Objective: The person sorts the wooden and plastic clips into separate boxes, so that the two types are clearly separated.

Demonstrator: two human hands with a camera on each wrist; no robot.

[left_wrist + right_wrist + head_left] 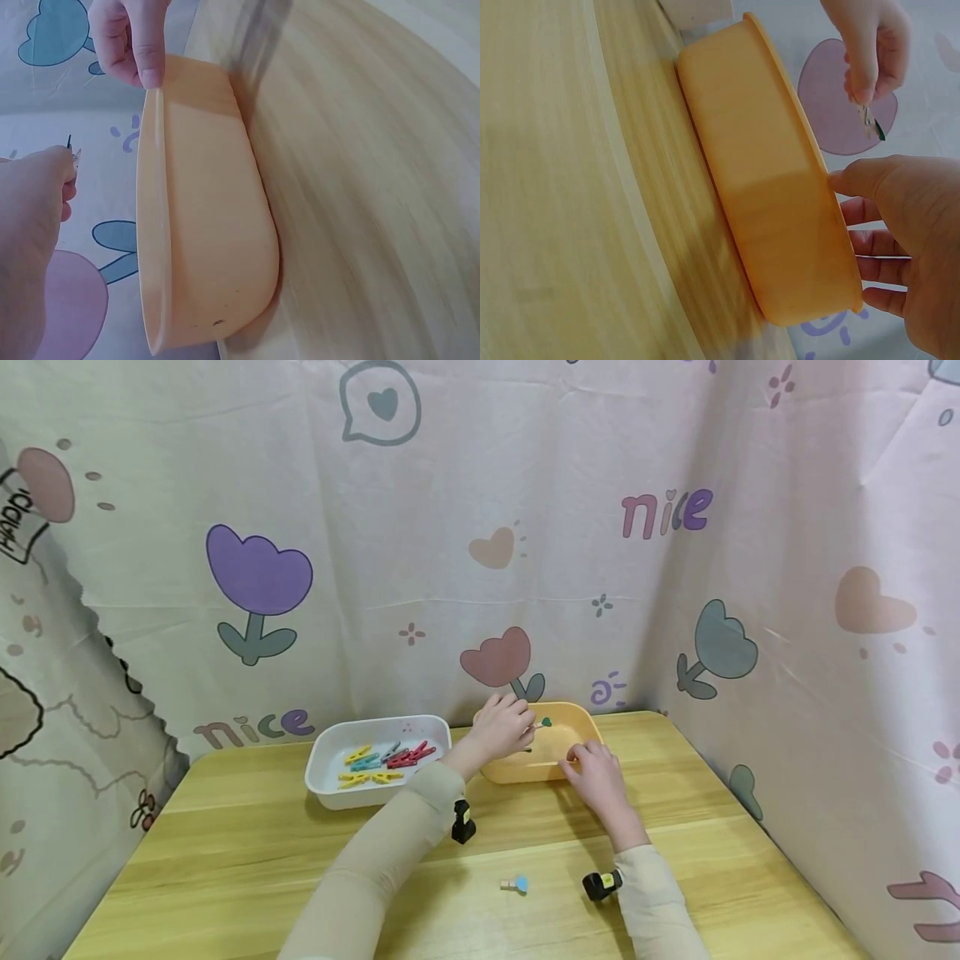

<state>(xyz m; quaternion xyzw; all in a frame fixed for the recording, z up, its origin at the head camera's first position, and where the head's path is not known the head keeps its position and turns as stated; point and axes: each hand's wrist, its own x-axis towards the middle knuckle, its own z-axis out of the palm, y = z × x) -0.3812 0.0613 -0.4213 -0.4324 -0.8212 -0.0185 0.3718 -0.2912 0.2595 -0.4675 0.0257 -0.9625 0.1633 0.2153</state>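
From the head camera, a person sits at a wooden desk (pixel 247 852) with pink cartoon-print cloth (pixel 465 535) hung behind and to both sides. The left hand (pixel 504 727) hovers over an orange tub (pixel 525 770), its grip pinched on a small clothes peg (pixel 542 723) with a dark green end, held above the tub's open top. The right hand (pixel 596 774) rests on the tub's near right rim, fingers curled over the edge. To the left stands a white tray (pixel 322 792) holding a loose heap of coloured pegs (pixel 384 760) in yellow, teal, grey and red. One more small peg with a blue end (pixel 515 883) lies alone on the desk, nearer the person, well apart from both containers. The step in hand looks like placing this peg in or on the tub; the next move would call for lowering it and easing the pinch, while the other hand steadies the tub. The left wrist camera shows the tub (pixel 202 225) from outside, its wall filling the view, the right hand's thumb and fingers (pixel 131 45) gripping the rim, and the left hand (pixel 30 225) beside it with only a sliver of the peg (pixel 73 154) showing. The right wrist camera shows what that view lacks: the peg (pixel 870 120) clearly nipped in the left hand's fingertips (pixel 859 90) above the tub (pixel 772 187), with the right hand (pixel 907 240) against the rim. Neither wrist view shows the white tray's pegs or the stray peg.
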